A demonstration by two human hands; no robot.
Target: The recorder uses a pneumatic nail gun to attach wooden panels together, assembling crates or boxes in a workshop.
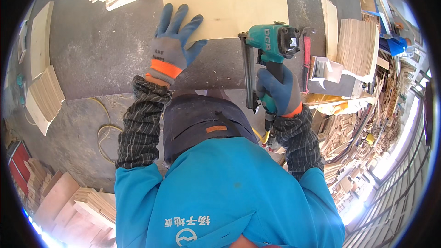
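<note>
A pale plywood board (229, 4) lies on the dark worktable in front of me. My left hand (177, 41), in a grey-blue work glove with an orange cuff, is spread out, its fingers at the board's near left corner. Wrapped round the grip of a teal pneumatic nail gun (272, 41) is my gloved right hand (280, 89). The gun's nose is at the board's near edge on the right; whether it touches the wood I cannot tell. Its long magazine points back toward me, and a hose fitting hangs below the grip.
A hammer with a red handle (306, 57) lies right of the gun, near a small box of staple strips (325, 69). Stacked thin wood panels (357, 48) stand at the right, more boards (46, 94) at the left. A yellow hose (108, 126) loops on the floor.
</note>
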